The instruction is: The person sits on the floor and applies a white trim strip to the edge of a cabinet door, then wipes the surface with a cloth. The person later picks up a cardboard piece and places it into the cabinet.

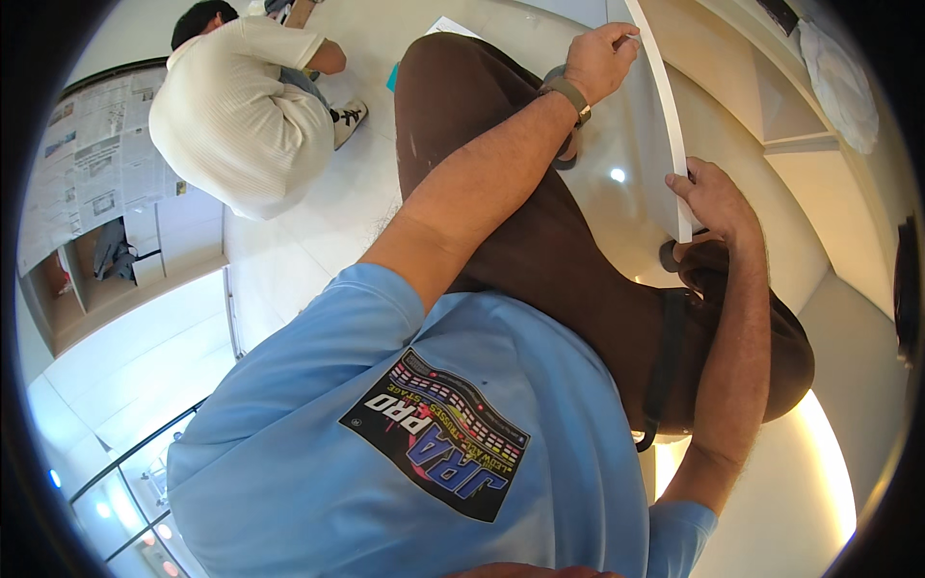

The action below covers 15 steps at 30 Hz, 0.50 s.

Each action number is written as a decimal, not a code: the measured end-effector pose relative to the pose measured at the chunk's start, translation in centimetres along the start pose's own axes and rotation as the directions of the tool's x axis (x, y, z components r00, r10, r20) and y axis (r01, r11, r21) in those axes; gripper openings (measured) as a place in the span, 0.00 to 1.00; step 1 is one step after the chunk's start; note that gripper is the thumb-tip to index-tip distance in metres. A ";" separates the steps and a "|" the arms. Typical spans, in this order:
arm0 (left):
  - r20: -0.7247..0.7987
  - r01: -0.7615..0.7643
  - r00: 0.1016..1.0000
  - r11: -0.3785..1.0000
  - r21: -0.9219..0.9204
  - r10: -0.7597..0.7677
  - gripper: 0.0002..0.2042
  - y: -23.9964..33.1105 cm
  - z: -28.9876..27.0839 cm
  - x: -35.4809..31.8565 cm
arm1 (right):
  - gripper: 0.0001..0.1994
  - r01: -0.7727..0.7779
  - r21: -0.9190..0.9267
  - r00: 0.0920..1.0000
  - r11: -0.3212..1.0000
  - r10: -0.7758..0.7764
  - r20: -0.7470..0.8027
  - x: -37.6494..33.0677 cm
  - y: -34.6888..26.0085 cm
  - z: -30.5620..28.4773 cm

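Observation:
A white board [665, 106], seen mostly along its narrow, slightly curved-looking edge, stands upright at the upper right. My right hand [718, 197] grips the near end of this board, its thumb across the edge and the other fingers behind it. Farther along, my left hand [602, 63] reaches over my raised knee to the same board. Its thumb and fingertips are pinched together close to the edge; whatever lies between them is too small to make out.
Pale open cabinetry [800, 183] runs along the right, with a clear plastic bag [838, 87] on it. Another person in a cream shirt [241, 116] crouches at the upper left, beside a newspaper-covered surface [96, 154]. Glossy tiles [279, 265] form the floor.

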<state>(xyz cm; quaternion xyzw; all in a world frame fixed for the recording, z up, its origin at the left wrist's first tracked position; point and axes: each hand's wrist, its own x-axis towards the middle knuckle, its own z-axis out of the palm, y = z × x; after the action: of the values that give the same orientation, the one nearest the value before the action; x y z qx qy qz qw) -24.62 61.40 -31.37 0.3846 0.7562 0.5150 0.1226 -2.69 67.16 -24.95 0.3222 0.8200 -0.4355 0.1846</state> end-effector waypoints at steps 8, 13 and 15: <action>0.031 -0.160 0.987 0.964 0.211 0.157 0.08 1.0 0.3 0.0 | 0.20 0.067 -0.048 0.997 0.997 -0.069 -0.028 0.0 0.4 -0.2; 0.126 -0.214 0.974 0.939 0.270 0.186 0.12 1.5 0.2 -0.8 | 0.20 0.065 -0.089 0.997 0.994 -0.067 -0.024 0.3 1.0 -0.2; 0.143 -0.234 0.969 0.932 0.276 0.201 0.11 1.7 0.4 -1.6 | 0.20 0.075 -0.103 0.996 0.992 -0.079 -0.032 0.4 1.2 -0.1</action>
<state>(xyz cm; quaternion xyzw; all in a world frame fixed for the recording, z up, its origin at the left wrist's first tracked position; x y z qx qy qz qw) -22.58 60.83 -30.36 0.5081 0.7684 0.3860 0.0494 -2.15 67.88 -25.89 0.2884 0.8562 -0.3940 0.1689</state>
